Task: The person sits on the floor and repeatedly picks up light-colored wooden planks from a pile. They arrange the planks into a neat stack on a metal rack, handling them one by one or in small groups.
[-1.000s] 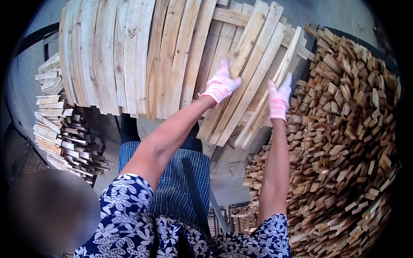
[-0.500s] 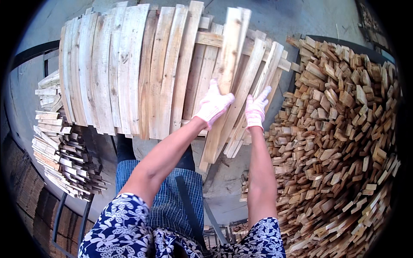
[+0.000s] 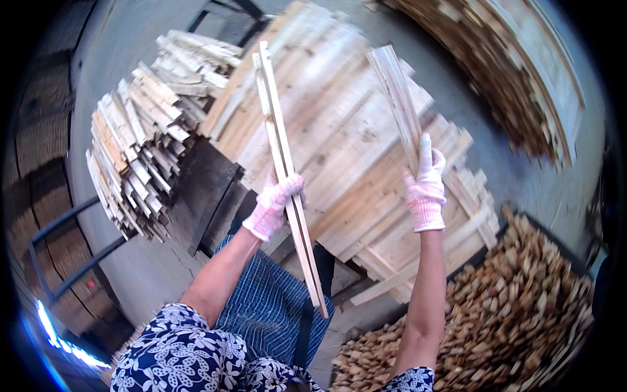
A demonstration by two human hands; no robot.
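My left hand (image 3: 273,206), in a pinkish-white knit glove, is closed round a pair of long wooden boards (image 3: 277,140). They are seen edge-on, lie close together and slant from far left to near right. In my gloved right hand (image 3: 426,189) is wood too: a greyish-brown board (image 3: 396,95), perhaps more than one, gripped near its lower end and pointing away from me. Beneath both hands lies a broad layer of pale planks (image 3: 326,108) side by side, blurred by motion. Its right part shows gaps and crossing boards.
Left of the planks stands a stack of pale slats (image 3: 140,121), ends toward me. A large pile of short brown wood pieces (image 3: 509,313) fills the lower right. Another tall stack of boards (image 3: 486,72) is at the far right. A dark metal frame (image 3: 65,225) stands at the left.
My view has turned left, so the plank layer now lies diagonally. Both hands have lifted boards and moved apart; the left now holds two boards edge-on, the right a separate greyish-brown one.
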